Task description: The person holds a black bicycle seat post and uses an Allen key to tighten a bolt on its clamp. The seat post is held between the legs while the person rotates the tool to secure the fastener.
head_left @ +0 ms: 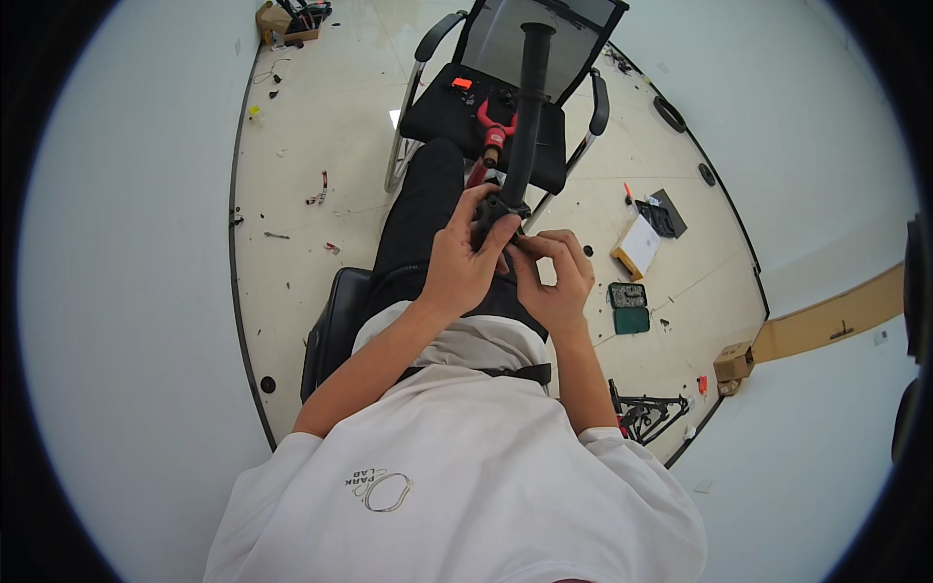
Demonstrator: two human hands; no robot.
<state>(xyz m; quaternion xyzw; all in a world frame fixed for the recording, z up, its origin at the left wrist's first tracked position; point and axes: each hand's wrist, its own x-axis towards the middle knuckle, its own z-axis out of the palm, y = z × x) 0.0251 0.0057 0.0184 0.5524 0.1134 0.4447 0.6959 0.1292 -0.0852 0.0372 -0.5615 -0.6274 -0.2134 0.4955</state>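
My left hand (463,255) is closed around a dark clamp-like part (500,212) at the near end of a long black tube (532,107), which looks like a bicycle handlebar. The tube rises away from me above the seat of a black chair (442,115). My right hand (554,282) is at the clamp's near right side, thumb and forefinger pinched together. Whatever lies between those fingertips is too small and hidden to name. Beyond my hands, a red forked part (496,131) lies on the chair seat, partly behind the tube.
An orange-red item (462,85) also sits on the chair seat. On the floor to the right are a white-topped box (638,245), an opened green case (630,309) and a black frame (653,416). Small parts lie scattered at left. A cardboard box (734,362) stands by the wall.
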